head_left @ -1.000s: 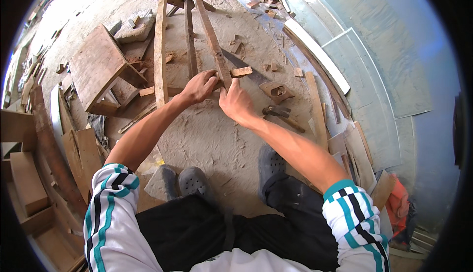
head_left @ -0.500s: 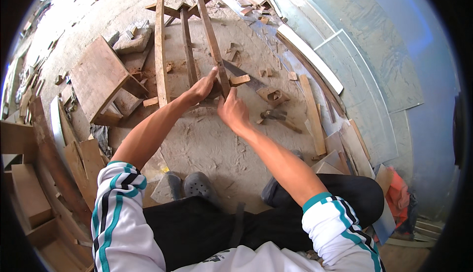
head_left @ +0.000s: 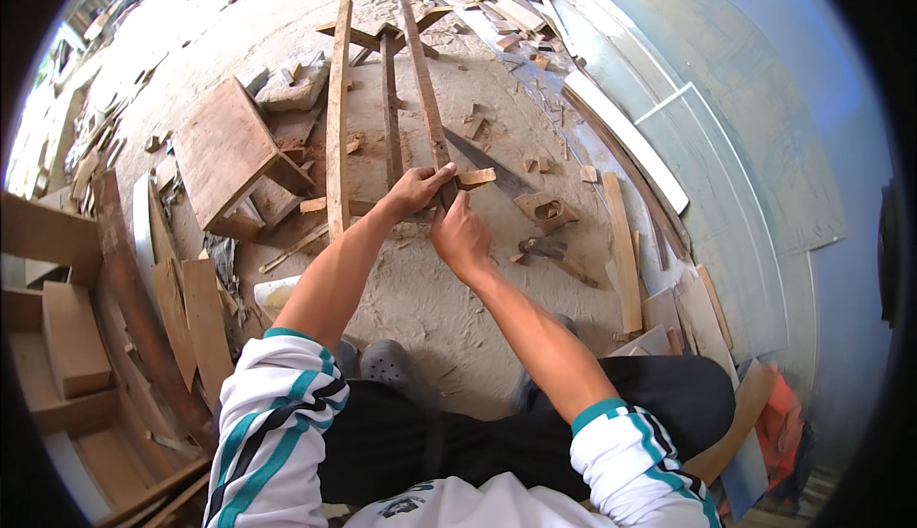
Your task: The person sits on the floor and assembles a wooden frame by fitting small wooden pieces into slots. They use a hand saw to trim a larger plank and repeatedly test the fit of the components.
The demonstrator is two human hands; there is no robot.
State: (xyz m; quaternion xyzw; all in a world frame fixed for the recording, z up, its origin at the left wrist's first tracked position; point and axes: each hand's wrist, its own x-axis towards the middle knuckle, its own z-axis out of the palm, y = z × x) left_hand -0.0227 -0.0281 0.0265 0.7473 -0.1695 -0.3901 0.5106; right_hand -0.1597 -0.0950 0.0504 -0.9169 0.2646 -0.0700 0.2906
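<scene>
A long narrow wooden strip (head_left: 421, 69) runs away from me, over a wooden frame lying on the floor. My left hand (head_left: 418, 192) is closed around its near part, thumb along the top. Just below, my right hand (head_left: 463, 239) grips the strip's near end, fingers wrapped round it. The frame shows a pale left rail (head_left: 338, 98), a darker middle bar (head_left: 391, 112) and a crosspiece (head_left: 432, 20) at the far end. Beside my hands, a short wood block (head_left: 477, 177) sticks out to the right. My palms hide the strip's underside.
Right of my hands lie a handsaw (head_left: 547, 211) and a hammer (head_left: 570, 267). A wooden box-like piece (head_left: 229, 160) stands left of the frame. Glass sheets (head_left: 726, 213) lean along the right. Boards (head_left: 205, 318) and wood scraps lie around; a drawer-like wooden unit (head_left: 76, 337) is far left.
My view has shifted, so the scene sits lower and further right. Both hands keep hold of the strip; the left thumb is slightly nearer the right hand, and the strip's near end is slightly further left.
</scene>
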